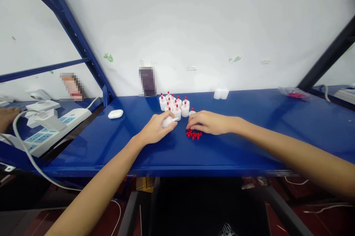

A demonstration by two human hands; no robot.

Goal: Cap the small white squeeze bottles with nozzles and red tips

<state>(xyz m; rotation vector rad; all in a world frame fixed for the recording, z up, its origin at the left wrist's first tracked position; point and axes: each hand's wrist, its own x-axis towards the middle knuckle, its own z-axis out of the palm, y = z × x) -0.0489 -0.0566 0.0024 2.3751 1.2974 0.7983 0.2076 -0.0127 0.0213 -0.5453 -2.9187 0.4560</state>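
My left hand (161,126) is closed around a small white dropper bottle (168,121). The bottle is tilted, and its bare nozzle points to the right. My right hand (203,122) reaches down at the pile of small red caps (194,134), fingers bent and drawn together; whatever is between the fingertips is hidden. Behind the hands stands a cluster of several white bottles (185,109) with red caps on. Another capped bottle (192,112) is partly covered by my right hand.
Two white bottles (221,93) stand near the wall on the blue table (249,147). A white earbud case (115,113) lies left, a dark blurred phone-like object (148,81) leans on the wall. Power strips (52,129) and another person's hand (9,116) are far left; a plastic bag (295,93) lies right.
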